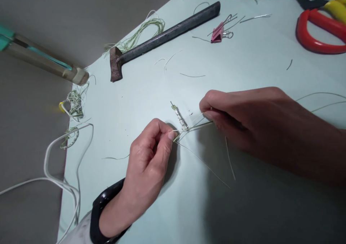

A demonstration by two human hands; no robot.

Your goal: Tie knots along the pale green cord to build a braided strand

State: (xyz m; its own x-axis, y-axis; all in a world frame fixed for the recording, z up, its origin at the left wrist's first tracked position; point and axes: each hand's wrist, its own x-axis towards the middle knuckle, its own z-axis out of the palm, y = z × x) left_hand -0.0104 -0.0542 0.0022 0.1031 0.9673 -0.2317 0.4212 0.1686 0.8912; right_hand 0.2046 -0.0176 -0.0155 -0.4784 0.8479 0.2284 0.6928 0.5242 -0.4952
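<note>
A short braided strip [180,118] of green and white strands lies between my hands, its finished end pointing up and away. From its lower end, loose green strands [198,125] and thin white ones fan out to both sides. My left hand [151,154] pinches some of these strands between thumb and forefinger, just left of the braid. On the other side, my right hand [240,121] is closed on more strands, thumb against forefinger. Several thin ends trail below the braid on the table. The exact strands inside each pinch are partly hidden by the fingers.
A hammer [162,38] lies at the back beside a coil of green cord [146,29]. Farther right are a pink binder clip [218,33] and red-and-yellow-handled scissors [321,31]. White cable [48,161] hangs over the left edge near knotted braids [75,103].
</note>
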